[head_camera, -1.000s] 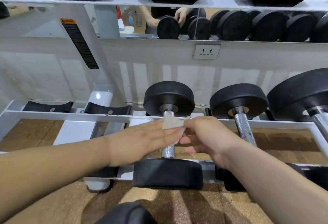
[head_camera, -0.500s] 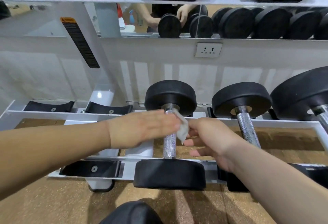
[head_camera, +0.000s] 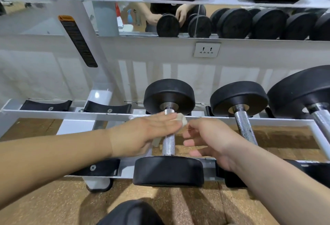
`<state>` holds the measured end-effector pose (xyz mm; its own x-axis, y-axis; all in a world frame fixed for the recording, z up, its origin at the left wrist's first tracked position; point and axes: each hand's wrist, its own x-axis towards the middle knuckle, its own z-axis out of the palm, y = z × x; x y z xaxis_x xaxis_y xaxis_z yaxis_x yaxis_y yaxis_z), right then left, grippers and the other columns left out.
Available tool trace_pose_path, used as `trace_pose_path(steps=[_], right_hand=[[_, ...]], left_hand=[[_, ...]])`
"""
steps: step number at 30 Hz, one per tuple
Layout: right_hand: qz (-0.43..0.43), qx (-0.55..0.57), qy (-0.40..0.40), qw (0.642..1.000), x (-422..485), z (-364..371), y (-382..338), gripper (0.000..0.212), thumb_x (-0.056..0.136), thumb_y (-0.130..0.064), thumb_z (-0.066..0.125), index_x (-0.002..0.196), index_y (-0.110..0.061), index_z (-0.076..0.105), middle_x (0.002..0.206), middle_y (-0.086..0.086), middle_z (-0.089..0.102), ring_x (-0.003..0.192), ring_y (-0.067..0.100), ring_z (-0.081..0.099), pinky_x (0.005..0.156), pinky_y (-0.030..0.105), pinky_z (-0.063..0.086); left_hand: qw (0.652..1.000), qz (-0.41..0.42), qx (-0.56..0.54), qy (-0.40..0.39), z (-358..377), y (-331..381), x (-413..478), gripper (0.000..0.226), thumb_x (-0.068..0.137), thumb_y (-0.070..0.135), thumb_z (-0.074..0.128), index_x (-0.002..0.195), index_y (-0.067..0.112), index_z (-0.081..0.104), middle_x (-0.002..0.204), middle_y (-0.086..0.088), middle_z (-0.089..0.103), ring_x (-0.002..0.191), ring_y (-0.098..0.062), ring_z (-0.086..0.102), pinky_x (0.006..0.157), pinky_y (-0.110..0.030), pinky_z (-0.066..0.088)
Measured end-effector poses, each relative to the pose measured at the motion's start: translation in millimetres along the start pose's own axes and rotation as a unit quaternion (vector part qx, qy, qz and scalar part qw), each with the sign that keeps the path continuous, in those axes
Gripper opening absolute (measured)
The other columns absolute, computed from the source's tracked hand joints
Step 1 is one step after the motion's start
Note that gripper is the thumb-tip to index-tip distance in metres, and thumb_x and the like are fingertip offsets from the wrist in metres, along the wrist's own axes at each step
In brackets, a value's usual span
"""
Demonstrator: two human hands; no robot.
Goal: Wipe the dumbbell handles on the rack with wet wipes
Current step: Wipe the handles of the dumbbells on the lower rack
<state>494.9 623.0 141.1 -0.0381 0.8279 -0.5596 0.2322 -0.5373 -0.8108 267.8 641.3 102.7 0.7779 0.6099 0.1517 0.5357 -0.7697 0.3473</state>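
Wipe [head_camera: 181, 119] now wraps the handle's [head_camera: 168, 144] far end under your flat left hand [head_camera: 148, 132]; right hand's [head_camera: 210, 139] grip unclear; wiping continues.

The wet wipe [head_camera: 181, 119] no longer hangs as a loose flap to the right of the dumbbell handle [head_camera: 168, 144]. It is now bunched under the fingertips of the left hand [head_camera: 148, 132], and a strip of it shows below that palm. The left hand has slid from mid-handle up toward the far weight, baring more knurled metal below it. The right hand [head_camera: 211, 140] has eased its pinch and its fingers [head_camera: 189, 142] are spread, just beside the wipe.
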Motion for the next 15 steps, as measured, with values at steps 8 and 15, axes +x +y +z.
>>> trace_pose_path(steps=[8, 15], right_hand=[[0.006, 0.010, 0.003, 1.000, 1.7, 4.7, 1.8, 0.020, 0.101, -0.019, 0.054, 0.113, -0.011, 0.067, 0.101, 0.010, 0.074, 0.078, 0.022, 0.068, 0.067, 0.035, 0.056], [-0.110, 0.137, -0.057, 0.983, -41.8, -8.8, -13.8, 0.039, 0.098, -0.044, 0.065, 0.114, -0.010, 0.075, 0.094, 0.004, 0.078, 0.079, 0.017, 0.074, 0.075, 0.028, 0.057]], left_hand=[[0.875, -0.288, -0.388, -0.038, -31.5, 57.6, -10.6, 0.062, 0.092, -0.020, 0.043, 0.128, 0.021, 0.072, 0.122, 0.012, 0.075, 0.111, 0.001, 0.068, 0.090, -0.011, 0.049], [0.765, -0.328, -0.516, 0.203, -54.3, 85.6, 34.1, 0.031, 0.087, 0.001, 0.065, 0.115, 0.013, 0.065, 0.102, -0.013, 0.079, 0.098, -0.029, 0.075, 0.095, -0.046, 0.058]])
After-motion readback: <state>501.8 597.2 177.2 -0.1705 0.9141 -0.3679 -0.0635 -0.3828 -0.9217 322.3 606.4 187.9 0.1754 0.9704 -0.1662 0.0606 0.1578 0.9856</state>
